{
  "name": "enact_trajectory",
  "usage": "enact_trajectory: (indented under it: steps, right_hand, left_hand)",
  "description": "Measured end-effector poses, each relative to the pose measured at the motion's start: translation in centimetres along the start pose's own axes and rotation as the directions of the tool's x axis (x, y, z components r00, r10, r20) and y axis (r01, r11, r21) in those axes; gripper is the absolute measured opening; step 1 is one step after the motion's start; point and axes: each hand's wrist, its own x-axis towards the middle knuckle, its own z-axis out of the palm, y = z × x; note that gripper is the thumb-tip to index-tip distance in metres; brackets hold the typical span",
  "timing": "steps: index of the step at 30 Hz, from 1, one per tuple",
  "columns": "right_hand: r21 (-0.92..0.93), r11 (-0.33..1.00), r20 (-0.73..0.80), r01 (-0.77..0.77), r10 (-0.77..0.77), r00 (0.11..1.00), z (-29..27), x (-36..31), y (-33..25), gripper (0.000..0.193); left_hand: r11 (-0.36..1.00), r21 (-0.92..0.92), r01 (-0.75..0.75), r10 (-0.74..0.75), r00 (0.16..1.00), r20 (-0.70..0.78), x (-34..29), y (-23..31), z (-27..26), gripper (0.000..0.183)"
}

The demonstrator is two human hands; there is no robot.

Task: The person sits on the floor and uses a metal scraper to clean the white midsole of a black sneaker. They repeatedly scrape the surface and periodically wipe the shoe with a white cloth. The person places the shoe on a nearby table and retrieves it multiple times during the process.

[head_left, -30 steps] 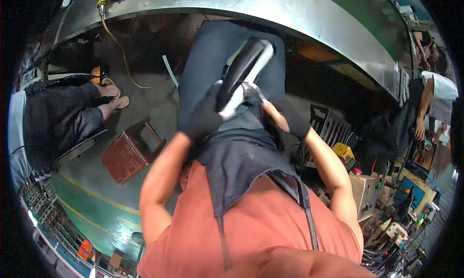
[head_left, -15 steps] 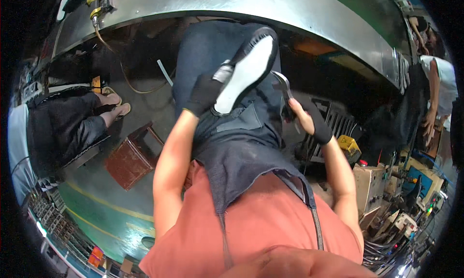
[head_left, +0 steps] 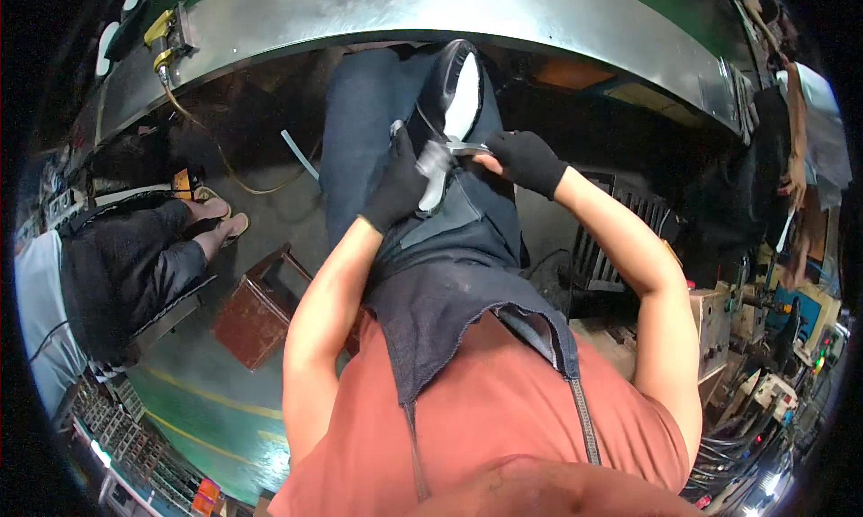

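Note:
A black shoe upper [head_left: 436, 94] with a white bottom [head_left: 464, 99] lies across my lap, bottom up, its toe away from me. My left hand [head_left: 394, 186], in a black fingerless glove, is closed on the shoe's left side near the heel; something silvery wraps its thumb or finger. In my right hand [head_left: 530, 164], also gloved in black, is a pair of metal pincers [head_left: 469, 148]. The head of the pincers lies over the middle of the shoe, beside my left fingers. Blur hides whether its jaws grip the edge.
A metal bench [head_left: 378, 12] curves across the far side, with a yellow-handled tool [head_left: 160, 42] and its hose at left. A brown stool [head_left: 256, 315] stands on the floor at left, near a seated person [head_left: 126, 256]. Machinery [head_left: 769, 391] fills the right.
My right hand has brought the pincers up and left from beside my thigh onto the shoe. The shoe has turned, with its toe shifted left and its bottom facing more to the right.

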Motion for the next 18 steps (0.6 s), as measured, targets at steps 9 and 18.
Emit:
enact_trajectory:
  steps: [9,18]
  right_hand:
    - [-0.192,0.981,0.427,0.021,0.065,0.902,-9.3,3.2,-5.7,0.043]
    - [0.314,0.934,0.200,-0.171,0.111,0.974,-4.5,0.1,-7.0,0.045]
  left_hand:
    - [1.000,-0.012,0.015,-0.017,0.972,-0.234,1.3,1.0,0.2,0.081]
    - [0.859,0.327,-0.393,0.363,0.919,0.152,4.8,-1.7,-5.1,0.053]
